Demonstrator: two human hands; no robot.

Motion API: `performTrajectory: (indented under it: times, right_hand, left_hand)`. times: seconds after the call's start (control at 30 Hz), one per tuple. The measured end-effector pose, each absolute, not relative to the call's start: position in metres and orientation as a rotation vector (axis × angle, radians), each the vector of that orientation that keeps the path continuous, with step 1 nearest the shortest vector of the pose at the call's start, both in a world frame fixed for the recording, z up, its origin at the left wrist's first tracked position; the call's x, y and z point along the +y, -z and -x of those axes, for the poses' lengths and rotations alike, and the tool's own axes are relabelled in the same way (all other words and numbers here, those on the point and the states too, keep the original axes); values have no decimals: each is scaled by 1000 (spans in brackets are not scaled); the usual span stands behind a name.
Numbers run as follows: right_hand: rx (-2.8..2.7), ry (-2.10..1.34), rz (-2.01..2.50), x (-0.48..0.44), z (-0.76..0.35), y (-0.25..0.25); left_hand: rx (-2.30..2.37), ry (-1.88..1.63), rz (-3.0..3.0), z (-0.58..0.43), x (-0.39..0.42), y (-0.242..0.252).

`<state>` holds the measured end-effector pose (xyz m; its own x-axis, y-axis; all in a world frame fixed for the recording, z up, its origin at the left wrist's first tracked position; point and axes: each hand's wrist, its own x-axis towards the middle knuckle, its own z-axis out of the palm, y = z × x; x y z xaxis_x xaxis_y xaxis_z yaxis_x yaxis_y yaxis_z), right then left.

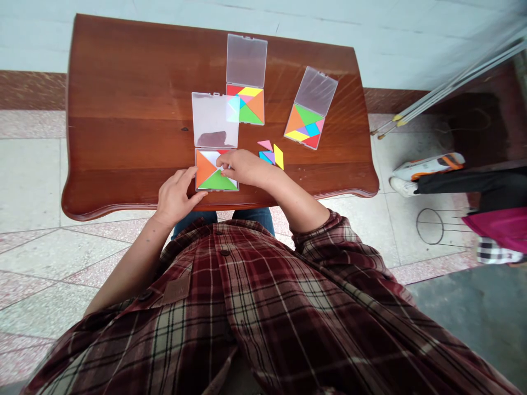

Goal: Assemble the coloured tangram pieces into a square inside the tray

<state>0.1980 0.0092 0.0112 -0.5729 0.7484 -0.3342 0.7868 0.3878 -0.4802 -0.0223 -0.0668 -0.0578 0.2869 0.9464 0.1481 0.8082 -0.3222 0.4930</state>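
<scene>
Near box [211,157]: open on the tabletop [123,126] by its front edge, clear lid [215,123] tipped back at twelve o'clock; all clock calls from here.
Inside it: orange triangle [204,169] at nine, green triangle [217,181] at six, red piece [222,151] peeping out at one, bare white between.
Left hand [177,192]: in from eight o'clock, touching the near left corner; grip apart, thumb and fingers bracketing.
Right hand [239,166]: in from four, over the right half, fingers curled; cannot tell, grip together or clamped on a piece.
Loose pieces: pink triangle [265,145], yellow piece [279,156], blue piece [263,156] and purple piece [270,157], just past the right wrist at three.
Other boxes: one [255,107] at one, another [302,130] at two, both open.
Good fitting, probably: light left hold against skidding, long edge matched first, flat fingertip press, orange and green undisturbed.
</scene>
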Motion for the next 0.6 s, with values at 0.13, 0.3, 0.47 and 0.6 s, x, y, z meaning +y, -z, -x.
performTrajectory:
  times: [0.13, 0.3, 0.47, 0.6]
  right_hand:
    - [2561, 927, -1468, 8, -198, -9]
    - [2482, 821, -1448, 0, -190, -3]
    - [2506, 802, -1441, -7, -188, 3]
    - [2510, 815, -1467, -10, -188, 3]
  left_hand:
    - [1578, -632, -2265, 23, -66, 59]
    - [1571, -651, -2279, 23, -66, 60]
    - [1568, -675, -2277, 23, -66, 62]
    - [1567, -684, -2286, 22, -67, 60]
